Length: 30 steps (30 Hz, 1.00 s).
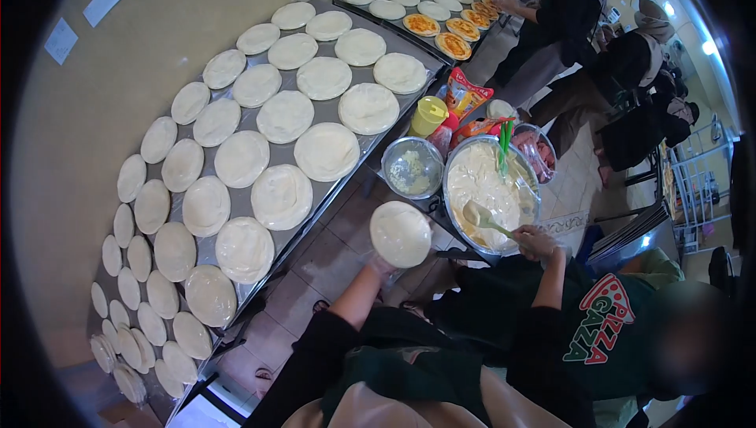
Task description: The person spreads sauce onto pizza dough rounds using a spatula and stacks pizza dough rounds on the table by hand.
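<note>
My left hand [383, 264], in a clear plastic glove, supports a round pizza base [400, 233] from below, above the floor beside the tables. In my right hand [537, 244], also gloved, is the handle of a pale ladle [480, 215]. The ladle's head rests at the surface of a creamy white sauce in a big metal bowl [450, 227]. Green handles of another utensil [505, 144] stick up from the same bowl. A smaller metal bowl [386, 168] of shredded white stuff stands to its left.
Rows of pizza bases [286, 196] cover the long table [321, 206] at left. Further back, a tray [354, 9] holds plain and sauced bases. A yellow jug [429, 115] and red packets [466, 96] stand behind the bowls. A person in a printed shirt [602, 318] is close at right; others stand behind.
</note>
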Motion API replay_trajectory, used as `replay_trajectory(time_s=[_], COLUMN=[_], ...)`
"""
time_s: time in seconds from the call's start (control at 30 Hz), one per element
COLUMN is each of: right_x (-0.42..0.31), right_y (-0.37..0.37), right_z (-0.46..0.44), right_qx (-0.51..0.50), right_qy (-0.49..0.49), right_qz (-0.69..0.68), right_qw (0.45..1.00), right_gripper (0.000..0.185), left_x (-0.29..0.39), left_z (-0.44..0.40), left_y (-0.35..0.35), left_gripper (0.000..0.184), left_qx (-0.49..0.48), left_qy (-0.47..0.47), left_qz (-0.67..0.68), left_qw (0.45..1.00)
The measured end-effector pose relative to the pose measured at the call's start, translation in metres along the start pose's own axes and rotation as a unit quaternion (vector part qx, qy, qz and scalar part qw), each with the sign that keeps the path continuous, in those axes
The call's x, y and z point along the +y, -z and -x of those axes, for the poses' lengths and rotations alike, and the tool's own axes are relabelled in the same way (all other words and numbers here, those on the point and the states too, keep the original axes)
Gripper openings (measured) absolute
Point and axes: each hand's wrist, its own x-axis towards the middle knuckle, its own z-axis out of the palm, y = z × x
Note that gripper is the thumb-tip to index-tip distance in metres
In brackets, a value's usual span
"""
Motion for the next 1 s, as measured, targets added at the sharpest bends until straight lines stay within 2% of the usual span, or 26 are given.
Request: replay_trajectory(time_s=[0.07,0.1,0.17,0.2,0.27,0.33,0.37,0.4,0.47,0.5,0.57,0.6,0.67,0.73,0.77,0.83,0.9,0.93,1.0], right_x=[0.007,0.006,0.001,-0.002,-0.014,-0.052,-0.055,-0.058,-0.078,-0.086,-0.089,-0.09,-0.099,-0.114,-0.119,-0.126,-0.134,-0.141,-0.155], right_y=[-0.012,-0.018,-0.037,-0.056,-0.103,-0.149,-0.169,-0.188,-0.205,-0.207,-0.209,-0.211,-0.216,-0.223,-0.227,-0.231,-0.222,-0.222,-0.223], right_z=[0.007,0.016,0.033,0.038,0.046,0.074,0.078,0.083,0.112,0.124,0.125,0.122,0.121,0.132,0.136,0.144,0.146,0.147,0.15], right_qx=[0.023,0.012,-0.014,-0.017,0.084,0.184,0.225,0.264,0.233,0.187,0.111,0.103,0.083,0.09,0.055,0.01,-0.087,-0.095,-0.074], right_qy=[0.01,0.048,0.116,0.116,0.197,0.264,0.31,0.351,0.355,0.371,0.435,0.443,0.42,0.426,0.435,0.447,0.466,0.47,0.433], right_qz=[-0.019,-0.069,-0.15,-0.149,-0.118,0.013,0.103,0.193,0.175,0.156,0.082,0.082,-0.015,0.036,0.036,0.036,0.043,0.044,0.03], right_qw=[1.0,0.996,0.982,0.982,0.97,0.947,0.918,0.877,0.889,0.896,0.89,0.887,0.904,0.9,0.898,0.894,0.879,0.877,0.898], right_gripper=[0.032,0.031,0.022,0.022,0.024,0.024,0.024,0.024,0.023,0.023,0.021,0.021,0.02,0.019,0.019,0.019,0.021,0.021,0.021], left_x=[-0.005,-0.007,-0.012,-0.015,-0.015,-0.005,-0.004,0.0,0.007,0.011,0.019,0.023,0.029,0.032,0.034,0.038,0.045,0.048,0.05], left_z=[-0.028,-0.037,-0.046,-0.047,-0.045,-0.038,-0.028,-0.019,0.003,0.015,0.037,0.048,0.068,0.085,0.093,0.113,0.135,0.144,0.155], left_y=[0.013,0.017,0.009,0.006,0.01,0.009,-0.037,-0.051,-0.067,-0.071,-0.075,-0.08,-0.088,-0.094,-0.097,-0.103,-0.113,-0.12,-0.13], left_gripper=[0.072,0.07,0.071,0.072,0.074,0.077,0.08,0.08,0.081,0.078,0.077,0.076,0.074,0.075,0.075,0.075,0.075,0.075,0.074], left_qx=[-0.016,-0.027,-0.043,-0.058,-0.036,0.004,-0.06,-0.058,0.026,-0.056,-0.036,-0.017,-0.056,0.013,0.012,-0.064,-0.033,-0.002,-0.022], left_qy=[0.013,0.025,0.014,0.007,0.02,0.047,0.097,0.091,0.055,0.059,0.059,0.071,0.05,0.017,0.005,0.004,-0.017,-0.026,-0.049], left_qz=[0.048,0.089,0.071,0.051,0.056,0.065,0.048,0.04,-0.113,-0.044,-0.021,0.009,-0.044,-0.06,-0.063,-0.011,-0.014,-0.013,-0.025], left_qw=[0.999,0.995,0.996,0.997,0.998,0.997,0.992,0.993,0.992,0.996,0.997,0.997,0.996,0.998,0.998,0.998,0.999,1.0,0.998])
